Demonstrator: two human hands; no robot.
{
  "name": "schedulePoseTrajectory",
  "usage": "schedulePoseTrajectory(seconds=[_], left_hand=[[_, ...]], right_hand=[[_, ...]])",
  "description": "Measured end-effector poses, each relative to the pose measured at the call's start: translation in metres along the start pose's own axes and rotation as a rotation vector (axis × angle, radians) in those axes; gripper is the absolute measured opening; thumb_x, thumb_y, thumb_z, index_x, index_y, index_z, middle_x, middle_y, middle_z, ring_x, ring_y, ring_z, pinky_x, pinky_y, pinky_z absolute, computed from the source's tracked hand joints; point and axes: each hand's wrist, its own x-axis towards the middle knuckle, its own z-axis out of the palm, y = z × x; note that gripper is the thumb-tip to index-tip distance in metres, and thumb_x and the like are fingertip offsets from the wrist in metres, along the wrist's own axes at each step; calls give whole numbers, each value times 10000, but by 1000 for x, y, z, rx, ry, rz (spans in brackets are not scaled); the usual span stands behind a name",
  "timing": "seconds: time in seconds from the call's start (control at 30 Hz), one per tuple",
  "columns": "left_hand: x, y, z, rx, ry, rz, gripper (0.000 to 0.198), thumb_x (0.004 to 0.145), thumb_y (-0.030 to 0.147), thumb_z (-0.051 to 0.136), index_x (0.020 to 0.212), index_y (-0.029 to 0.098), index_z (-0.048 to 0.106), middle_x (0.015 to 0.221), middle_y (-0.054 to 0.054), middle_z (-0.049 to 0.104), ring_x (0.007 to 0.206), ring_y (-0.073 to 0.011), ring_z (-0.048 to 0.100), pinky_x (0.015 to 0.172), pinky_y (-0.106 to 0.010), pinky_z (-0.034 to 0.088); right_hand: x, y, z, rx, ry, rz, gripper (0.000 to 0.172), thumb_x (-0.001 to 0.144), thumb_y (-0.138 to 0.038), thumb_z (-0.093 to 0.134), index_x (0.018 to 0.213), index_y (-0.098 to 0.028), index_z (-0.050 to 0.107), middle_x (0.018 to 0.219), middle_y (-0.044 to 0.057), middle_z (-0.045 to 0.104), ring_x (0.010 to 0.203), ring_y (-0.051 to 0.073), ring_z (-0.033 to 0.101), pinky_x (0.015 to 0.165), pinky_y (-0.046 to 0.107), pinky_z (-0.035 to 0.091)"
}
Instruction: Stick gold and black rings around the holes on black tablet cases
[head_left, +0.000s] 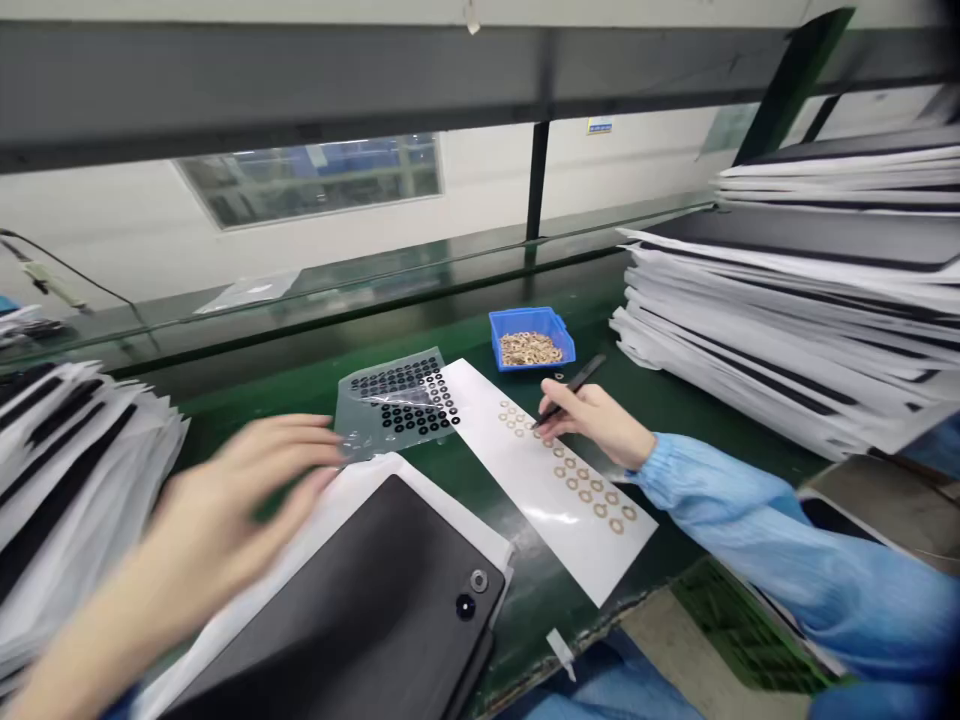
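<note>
My right hand (596, 420), in a blue sleeve, is closed on dark tweezers (574, 385) whose tip rests on a white strip (525, 455) bearing rows of small gold rings. My left hand (225, 510) is blurred by motion, its fingers stretched out flat over the edge of a white sheet and reaching toward a clear sheet of black rings (397, 400). A dark flat panel (360, 610) with two round holes lies on white paper right in front of me.
A blue bin of gold rings (531, 338) sits behind the strip. Tall stacks of white and black sheets stand at the right (810, 290) and left (67, 470). A green belt (300, 380) runs under everything, with a glass rail behind.
</note>
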Motion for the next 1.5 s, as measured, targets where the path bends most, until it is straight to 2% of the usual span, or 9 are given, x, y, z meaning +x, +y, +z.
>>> schedulePoseTrajectory(seconds=[0.13, 0.23, 0.33, 0.9, 1.0, 1.13, 1.27, 1.37, 1.5], left_hand=[[57, 40, 91, -32, -429, 289, 408, 920, 404, 456, 1229, 163, 572, 1335, -101, 519, 1301, -297, 354, 1084, -414, 304], [75, 43, 137, -18, -514, 344, 488, 924, 416, 449, 1317, 130, 486, 1429, -129, 405, 1343, -333, 272, 1098, -464, 247], [76, 35, 155, -26, -516, 329, 501, 930, 428, 432, 1339, 140, 457, 1450, -135, 368, 1334, -346, 270, 1088, -493, 235], [72, 32, 162, 50, -426, 397, 433, 928, 396, 453, 1291, 161, 476, 1388, -134, 431, 1267, -341, 348, 1024, -519, 305], [74, 31, 165, 31, -393, 418, 428, 911, 383, 477, 1249, 122, 503, 1362, -194, 416, 1252, -349, 369, 1020, -522, 309], [71, 27, 158, 11, -242, 458, 339, 880, 233, 473, 1168, 61, 518, 1359, -239, 391, 1294, -357, 312, 1050, -544, 275], [42, 28, 128, -110, -84, 354, 232, 893, 88, 407, 1084, 99, 538, 1224, -169, 520, 1246, -272, 384, 1036, -479, 342], [8, 32, 103, -262, -170, 287, 197, 877, 38, 438, 1015, 120, 553, 1015, -106, 588, 1039, -204, 516, 903, -368, 453], [-18, 36, 89, -353, -397, 507, 188, 846, 17, 462, 970, 92, 582, 898, -106, 616, 935, -218, 532, 826, -364, 467]], right_hand=[[26, 15, 9, -6, 37, -80, 321, 746, -418, 720, 723, -149, 547, 636, 61, 655, 616, 185, 694, 616, 294, 604], [44, 26, 12, -44, 68, -130, 288, 770, -395, 698, 756, -168, 522, 623, 47, 654, 566, 196, 691, 555, 317, 604], [53, 34, 13, -109, 95, -166, 242, 783, -359, 684, 768, -184, 518, 603, 30, 659, 517, 184, 677, 504, 295, 584], [43, 28, 17, -123, 82, -254, 274, 770, -409, 661, 728, -163, 547, 542, -11, 612, 481, 131, 614, 498, 241, 528], [13, 10, 30, 23, -133, -269, 304, 760, -424, 684, 729, -151, 554, 564, -19, 608, 499, 111, 612, 519, 221, 529], [-27, 4, 55, 123, -611, 24, 354, 783, -472, 647, 730, -152, 505, 503, -28, 590, 400, 102, 577, 393, 197, 483], [-44, 23, 72, 170, -748, 203, 374, 807, -512, 593, 756, -173, 443, 430, -64, 551, 328, 80, 521, 340, 168, 447], [-47, 33, 76, 169, -705, 205, 357, 814, -493, 595, 771, -186, 416, 442, -70, 549, 344, 91, 538, 334, 172, 449], [-50, 32, 76, 150, -651, 185, 343, 807, -455, 624, 760, -193, 407, 449, -77, 532, 360, 93, 538, 343, 177, 449]])
